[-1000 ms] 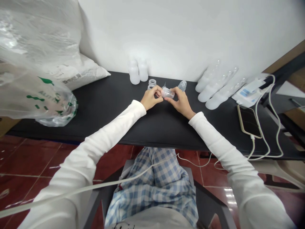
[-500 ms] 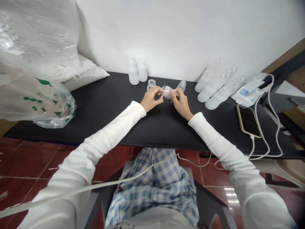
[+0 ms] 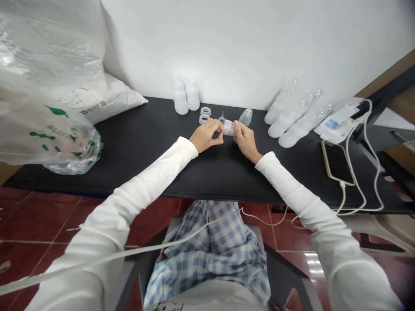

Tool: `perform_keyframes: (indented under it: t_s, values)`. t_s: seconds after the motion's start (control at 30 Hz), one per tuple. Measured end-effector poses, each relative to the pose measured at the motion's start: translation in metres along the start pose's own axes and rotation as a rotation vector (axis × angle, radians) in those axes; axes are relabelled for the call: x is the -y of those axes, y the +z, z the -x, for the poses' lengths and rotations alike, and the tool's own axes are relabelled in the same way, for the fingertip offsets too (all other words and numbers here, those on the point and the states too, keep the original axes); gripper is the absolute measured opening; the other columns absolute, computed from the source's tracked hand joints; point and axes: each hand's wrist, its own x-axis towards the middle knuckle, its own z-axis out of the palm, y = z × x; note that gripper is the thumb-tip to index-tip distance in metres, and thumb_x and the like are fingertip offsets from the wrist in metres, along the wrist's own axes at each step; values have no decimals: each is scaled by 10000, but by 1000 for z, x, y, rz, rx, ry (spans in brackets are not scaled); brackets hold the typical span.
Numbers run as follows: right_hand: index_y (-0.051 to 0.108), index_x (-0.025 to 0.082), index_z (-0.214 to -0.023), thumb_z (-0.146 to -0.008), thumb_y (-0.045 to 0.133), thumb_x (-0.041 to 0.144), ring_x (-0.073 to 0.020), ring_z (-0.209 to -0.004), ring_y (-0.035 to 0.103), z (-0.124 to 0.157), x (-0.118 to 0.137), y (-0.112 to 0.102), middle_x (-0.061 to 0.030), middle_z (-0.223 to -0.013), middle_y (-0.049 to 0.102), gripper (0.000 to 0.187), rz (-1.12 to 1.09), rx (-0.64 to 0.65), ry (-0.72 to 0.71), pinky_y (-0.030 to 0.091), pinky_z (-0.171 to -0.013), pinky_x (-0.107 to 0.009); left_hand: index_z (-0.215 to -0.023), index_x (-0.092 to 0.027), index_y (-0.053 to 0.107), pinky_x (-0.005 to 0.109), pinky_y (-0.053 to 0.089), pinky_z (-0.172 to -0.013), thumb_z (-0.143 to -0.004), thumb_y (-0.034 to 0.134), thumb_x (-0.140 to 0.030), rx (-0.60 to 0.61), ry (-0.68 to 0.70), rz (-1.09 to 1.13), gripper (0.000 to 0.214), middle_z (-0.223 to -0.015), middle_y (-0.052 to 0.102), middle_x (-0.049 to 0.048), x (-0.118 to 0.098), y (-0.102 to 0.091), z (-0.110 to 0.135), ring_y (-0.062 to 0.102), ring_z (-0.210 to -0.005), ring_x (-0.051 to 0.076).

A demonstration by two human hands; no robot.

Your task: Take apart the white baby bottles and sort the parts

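I'm pinching a small clear plastic cylinder [image 3: 228, 128] between my left hand [image 3: 205, 135] and right hand [image 3: 246, 140], both narrowly closed. Its long axis is running sideways over the black table [image 3: 145, 149].

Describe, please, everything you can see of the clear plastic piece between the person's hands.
The clear plastic piece is a translucent, roughly cylindrical part, held on its side above the black table. The left hand grips one end with its fingertips and the right hand grips the other, hiding much of it, so its finer parts cannot be told.
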Motion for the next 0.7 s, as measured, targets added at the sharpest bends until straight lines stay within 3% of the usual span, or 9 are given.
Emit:
perform_keyframes:
  t_s: [0.17, 0.37, 0.57, 0.7]
  values:
    - [442, 225, -645, -871, 340, 910, -108, -538, 431, 2, 6, -2, 39, -519, 478, 728, 3, 103, 26, 362, -609, -285, -775, -198, 535, 269, 476, -777, -753, 613, -50, 35, -141, 107, 169, -752, 556, -15, -4, -3, -3, 540, -729, 129]
    - [486, 226, -702, -896, 437, 847, -124, -587, 515, -1, -1, -2, 24, -590, 596, 652, -25, 105, 36, 397, -658, -292, -744, -195, 508, 246, 424, -703, -744, 621, -68, 60, -302, 237, 170, -697, 533, -46, -11, -7, -8, 510, -668, 106]
    - [549, 227, -797, -886, 508, 816, -159, -680, 604, -4, -5, -2, -6, -704, 699, 596, -76, 145, 23, 452, -713, -313, -724, -196, 497, 239, 411, -680, -707, 655, -60, 82, -360, 248, 209, -678, 538, -57, -11, -9, -10, 498, -647, 99]
    - [592, 221, -846, -914, 528, 768, -163, -714, 592, -5, -3, -5, -18, -759, 704, 556, 11, 131, -65, 473, -744, -322, -715, -200, 479, 235, 394, -655, -709, 653, -61, 61, -379, 251, 222, -653, 526, -64, -11, -10, -11, 471, -622, 91]
